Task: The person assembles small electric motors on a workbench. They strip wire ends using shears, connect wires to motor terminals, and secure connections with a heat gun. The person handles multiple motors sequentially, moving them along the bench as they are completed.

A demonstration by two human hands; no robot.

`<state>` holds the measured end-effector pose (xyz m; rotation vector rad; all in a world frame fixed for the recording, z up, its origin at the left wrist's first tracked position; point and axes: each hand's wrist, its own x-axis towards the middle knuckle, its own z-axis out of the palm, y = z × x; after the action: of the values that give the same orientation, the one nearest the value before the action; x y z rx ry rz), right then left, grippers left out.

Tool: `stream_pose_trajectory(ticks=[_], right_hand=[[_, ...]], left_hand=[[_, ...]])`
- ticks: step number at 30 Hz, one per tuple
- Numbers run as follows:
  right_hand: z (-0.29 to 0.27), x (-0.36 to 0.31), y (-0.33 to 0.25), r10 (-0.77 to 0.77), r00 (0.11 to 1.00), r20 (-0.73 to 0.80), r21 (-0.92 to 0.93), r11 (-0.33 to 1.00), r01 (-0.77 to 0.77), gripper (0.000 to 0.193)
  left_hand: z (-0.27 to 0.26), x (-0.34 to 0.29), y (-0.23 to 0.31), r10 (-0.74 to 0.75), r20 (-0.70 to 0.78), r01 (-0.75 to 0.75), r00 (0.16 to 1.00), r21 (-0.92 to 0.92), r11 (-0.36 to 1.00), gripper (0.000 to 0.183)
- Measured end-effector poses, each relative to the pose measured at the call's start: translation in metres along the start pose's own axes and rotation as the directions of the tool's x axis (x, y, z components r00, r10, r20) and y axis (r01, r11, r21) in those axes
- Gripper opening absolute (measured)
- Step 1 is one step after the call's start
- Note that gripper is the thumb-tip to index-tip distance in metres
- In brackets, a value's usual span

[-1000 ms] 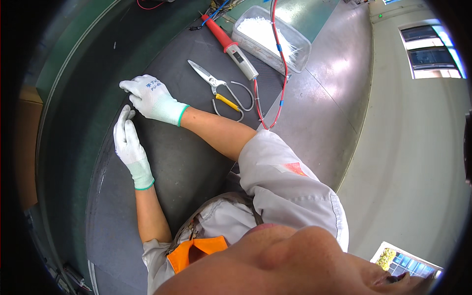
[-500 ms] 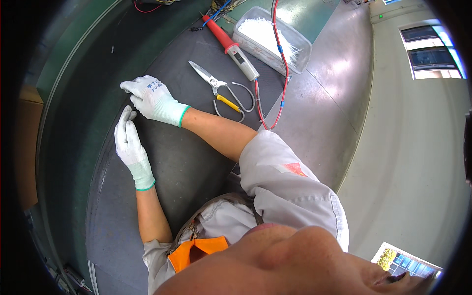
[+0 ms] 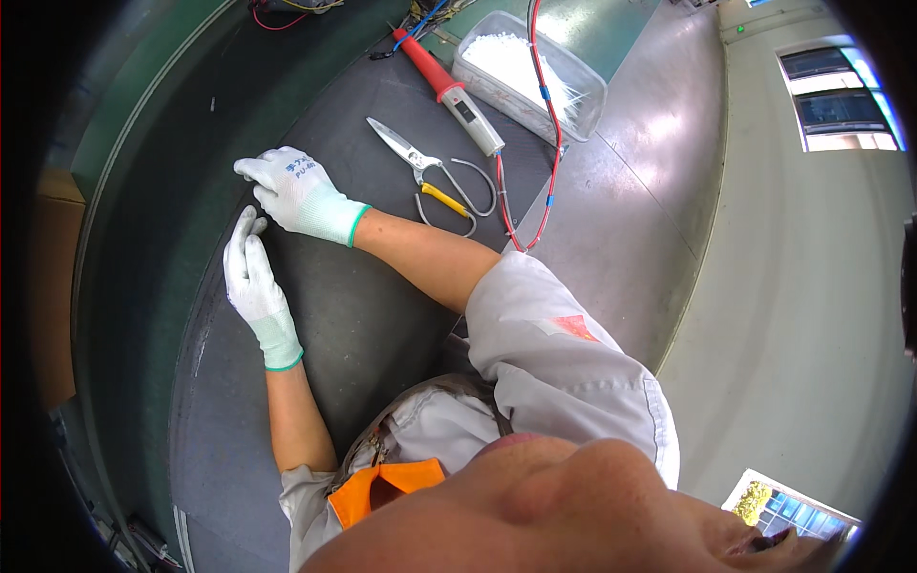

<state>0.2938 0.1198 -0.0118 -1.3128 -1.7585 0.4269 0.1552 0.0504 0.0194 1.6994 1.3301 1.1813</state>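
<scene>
wire bundle [image 3: 304,6] farther in — right fingers [image 3: 260,172] partly hidden

The scene was brightly lit, with daylight in the window [image 3: 826,113] blown out along one edge. Glare marked the grey surface [image 3: 621,201], and the white contents [image 3: 499,63] of the bin [image 3: 586,91] looked nearly washed out. The gloves [image 3: 304,199] were sharp. Fisheye curved straight edges inside a black rim.

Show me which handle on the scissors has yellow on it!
The yellow-sleeved handle is the one nearer the right forearm. The other handle, nearer the red-and-grey tool, shows only grey.
</scene>
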Motion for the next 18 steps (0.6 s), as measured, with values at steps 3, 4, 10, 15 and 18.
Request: stream_pose_trajectory(ticks=[3, 4, 10, 15, 18], right_hand=[[0.0005, 0.0015, 0.0005, 0.018, 0.999, 0.03, -0.001, 1.0, -0.018, 0.035], [0.0009, 0.0013, 0.0009, 0.014, 1.0, 0.024, -0.003, 1.0, -0.014, 0.035], [0.0002, -0.0001, 0.0002, -0.001, 1.0, 0.003, -0.009, 1.0, 0.001, 0.035], [-0.0005, 0.0016, -0.0011, 0.016, 1.0, 0.02, -0.007, 1.0, -0.015, 0.032], [0.0007, 0.0011, 0.0005, 0.005, 1.0, 0.004, 0.004, 1.0, -0.005, 0.031]], left_hand=[[0.001, 0.0003, 0.0006, 0.015, -0.019, -0.016, 1.0, -0.012, 1.0, 0.036], [0.0014, 0.0003, 0.0004, 0.024, -0.028, -0.024, 0.999, -0.017, 1.0, 0.034], [-0.0002, -0.0002, 0.0009, 0.004, 0.004, -0.004, 1.0, -0.005, 1.0, 0.04], [0.0, -0.0007, 0.0015, -0.01, 0.003, 0.01, 1.0, -0.009, 1.0, 0.04], [-0.0003, -0.0006, 0.0005, -0.002, 0.005, 0.002, 1.0, -0.013, 1.0, 0.04]])
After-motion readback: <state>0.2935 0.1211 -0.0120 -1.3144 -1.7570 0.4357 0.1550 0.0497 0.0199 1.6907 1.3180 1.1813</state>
